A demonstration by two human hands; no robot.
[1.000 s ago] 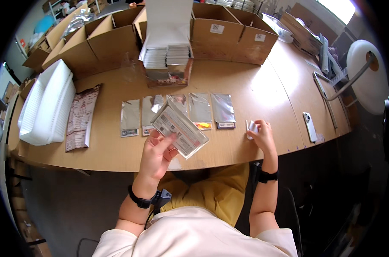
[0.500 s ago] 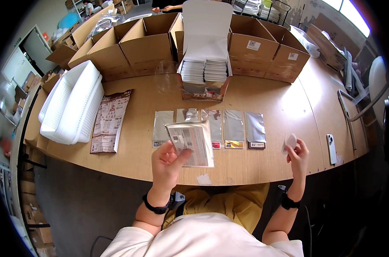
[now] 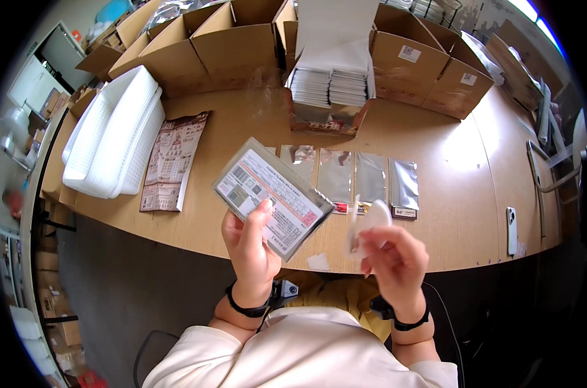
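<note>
The left hand (image 3: pixel 249 249) grips a labelled flat pouch (image 3: pixel 271 196) above the near edge of the wooden table (image 3: pixel 468 181), while the right hand (image 3: pixel 397 258) pinches a small white sachet (image 3: pixel 369 220) just beside it. Silver foil pouches (image 3: pixel 351 176) lie in a row on the tabletop, with stacked white trays (image 3: pixel 115 139) and a printed sheet (image 3: pixel 174 158) to the left. Open cardboard boxes (image 3: pixel 241 35) line the far edge, and a phone (image 3: pixel 512 227) lies at right.

Cream long sleeves pushed up; 2 black wristbands, left hand (image 3: pixel 251 249), right hand (image 3: pixel 397 262); mustard-yellow garment below.
</note>
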